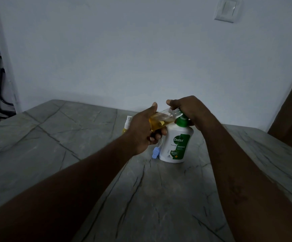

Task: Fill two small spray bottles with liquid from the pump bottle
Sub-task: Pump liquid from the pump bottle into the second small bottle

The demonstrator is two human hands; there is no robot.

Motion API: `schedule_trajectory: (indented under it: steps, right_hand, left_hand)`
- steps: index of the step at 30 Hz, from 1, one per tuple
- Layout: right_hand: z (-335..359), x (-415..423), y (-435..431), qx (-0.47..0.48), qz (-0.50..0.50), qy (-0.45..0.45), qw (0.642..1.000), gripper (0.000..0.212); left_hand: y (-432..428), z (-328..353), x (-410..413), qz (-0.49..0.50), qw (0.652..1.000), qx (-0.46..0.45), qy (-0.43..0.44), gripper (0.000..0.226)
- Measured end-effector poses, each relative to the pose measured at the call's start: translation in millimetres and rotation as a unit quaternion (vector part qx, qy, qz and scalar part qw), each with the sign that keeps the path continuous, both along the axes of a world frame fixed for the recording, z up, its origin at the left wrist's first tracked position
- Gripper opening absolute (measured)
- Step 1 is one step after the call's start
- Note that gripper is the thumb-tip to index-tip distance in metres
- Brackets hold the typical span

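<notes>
- On my feed, the left hand [142,131] is wrapped round a small clear spray bottle [162,118]: fingers curled under its base, thumb sticking up and free above it.
- That spray bottle is tipped well over, nearly on its side, with its open neck pointing right, toward the pump. Yellow liquid pools along its lower side, about half full as I read it.
- The bottle's neck sits right at the green pump head [182,120]. Whether the spout touches the rim, I cannot tell; the right hand covers that spot.
- The right hand [188,109] is draped over the pump head from above, fingers bent down around it and thumb stretched left, over the little bottle's neck.
- The pump bottle [175,145] stands upright on the tabletop [72,137], white with a green label, directly below both hands and just right of the left hand's knuckles.
- A second spray bottle [126,124] stands behind the left hand, mostly hidden. I can see its white top and a bit of yellow below it.
- A blue sprayer top [155,152] lies on the tabletop against the pump bottle's left foot, with a thin tube running up from it.
- The tabletop is grey stone with dark veins and meets a plain pale wall [141,49]. A light switch [227,10] sits high on the right.
</notes>
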State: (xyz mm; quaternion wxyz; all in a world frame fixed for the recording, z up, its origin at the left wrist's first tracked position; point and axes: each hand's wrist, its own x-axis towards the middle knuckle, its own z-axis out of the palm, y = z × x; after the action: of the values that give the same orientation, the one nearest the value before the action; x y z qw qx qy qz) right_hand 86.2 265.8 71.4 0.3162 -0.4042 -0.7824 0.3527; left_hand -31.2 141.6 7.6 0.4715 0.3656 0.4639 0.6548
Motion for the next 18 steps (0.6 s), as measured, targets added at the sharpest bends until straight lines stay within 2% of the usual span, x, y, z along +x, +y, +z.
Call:
schedule_trajectory:
  steps: [5, 18]
  right_hand:
    - [7.4, 0.5, -0.8, 0.044, -0.011, 0.005, 0.999, 0.036]
    - [-0.2, -2.0, 1.7, -0.029, 0.004, -0.025, 0.999, 0.036]
  left_hand:
    - [0.8, 2.1, -0.4, 0.0, 1.0, 0.007, -0.009, 0.063]
    - [-0.4, -0.1, -1.0, -0.003, 1.0, -0.007, 0.001, 0.058]
